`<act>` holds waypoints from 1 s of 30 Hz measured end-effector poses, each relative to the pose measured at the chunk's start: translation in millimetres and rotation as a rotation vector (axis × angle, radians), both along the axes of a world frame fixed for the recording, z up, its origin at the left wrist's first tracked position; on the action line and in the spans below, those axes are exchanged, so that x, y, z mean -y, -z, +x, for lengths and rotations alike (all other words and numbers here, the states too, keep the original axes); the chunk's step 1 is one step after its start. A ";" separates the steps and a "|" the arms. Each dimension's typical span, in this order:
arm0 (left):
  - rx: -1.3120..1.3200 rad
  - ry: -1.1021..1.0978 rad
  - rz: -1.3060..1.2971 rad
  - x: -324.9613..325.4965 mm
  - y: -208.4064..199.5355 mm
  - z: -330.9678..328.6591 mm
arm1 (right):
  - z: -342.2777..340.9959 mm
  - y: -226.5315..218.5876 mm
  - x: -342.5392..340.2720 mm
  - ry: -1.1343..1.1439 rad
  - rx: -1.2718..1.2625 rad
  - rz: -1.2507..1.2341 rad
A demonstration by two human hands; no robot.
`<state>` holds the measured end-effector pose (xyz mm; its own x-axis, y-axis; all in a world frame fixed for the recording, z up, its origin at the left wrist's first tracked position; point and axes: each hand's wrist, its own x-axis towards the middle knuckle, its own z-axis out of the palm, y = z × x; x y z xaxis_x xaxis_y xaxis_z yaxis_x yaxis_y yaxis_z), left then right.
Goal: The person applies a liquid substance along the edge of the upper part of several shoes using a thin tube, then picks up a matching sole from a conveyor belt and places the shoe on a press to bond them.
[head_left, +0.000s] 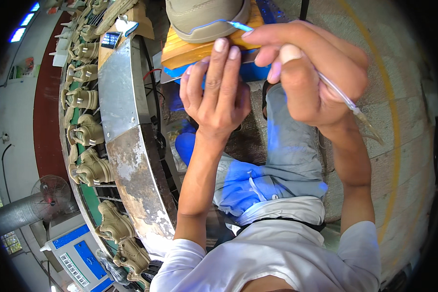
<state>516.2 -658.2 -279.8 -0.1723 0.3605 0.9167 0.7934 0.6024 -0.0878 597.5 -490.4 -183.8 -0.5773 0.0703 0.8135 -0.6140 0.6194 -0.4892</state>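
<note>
A tan shoe [204, 17] rests on a yellow wooden block [180, 51] at the top of the view, its rounded end toward me. Along its lower side runs a thin blue line. My right hand [316, 73] pinches a slim pen-like tool [337, 88] with a clear barrel. Its blue-lit tip meets the shoe at the line's right end. My left hand [216, 92] has its index and middle fingers stretched out, their tips at the block's near edge just below the shoe. Its other fingers are partly bent, and I see nothing held in it.
On the left, a conveyor rack [90, 194] carries several tan shoes beside a worn metal ledge [124, 92]. A white cloth [126, 25] lies at the ledge's far end. A fan [51, 192] and a blue-and-white cabinet [80, 258] stand farther left. Right of me, a yellow line [392, 121] crosses the floor.
</note>
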 end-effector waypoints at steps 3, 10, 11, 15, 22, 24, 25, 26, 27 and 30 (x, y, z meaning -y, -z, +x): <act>0.000 0.031 0.020 14.8 5.0 -12.7 | -14.2 17.4 6.4 -0.018 -0.135 0.017; 0.001 0.123 0.116 55.2 14.7 -55.0 | -47.9 28.4 32.0 -0.072 -0.140 -0.047; -0.017 0.142 0.139 60.9 15.9 -65.1 | -55.4 29.9 36.8 -0.071 -0.145 -0.055; 0.106 0.222 0.277 80.6 17.8 -98.0 | -95.6 38.7 49.6 -0.059 -0.186 -0.042; 0.834 0.181 0.563 80.0 -40.6 -112.7 | -152.8 47.7 40.6 0.031 -0.199 0.041; 0.783 -0.080 0.384 77.0 -51.2 -115.8 | -162.6 47.3 37.1 0.018 -0.167 0.033; 0.752 -0.154 0.296 76.9 -49.4 -121.5 | -163.9 45.6 37.3 -0.007 -0.127 0.006; 0.690 -0.146 0.255 75.8 -46.6 -128.5 | -165.8 44.1 36.6 -0.029 -0.088 -0.020; 0.629 -0.140 0.212 74.6 -43.9 -133.8 | -169.5 45.5 34.6 -0.028 -0.111 0.014; 0.524 -0.162 0.147 72.9 -36.6 -140.9 | -172.0 48.4 28.4 -0.027 -0.100 -0.002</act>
<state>375.3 -731.1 -243.2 -0.6603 0.1669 0.7323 0.6048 0.6962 0.3867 425.5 -518.8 -232.2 -0.4952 0.0574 0.8669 -0.6760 0.6013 -0.4260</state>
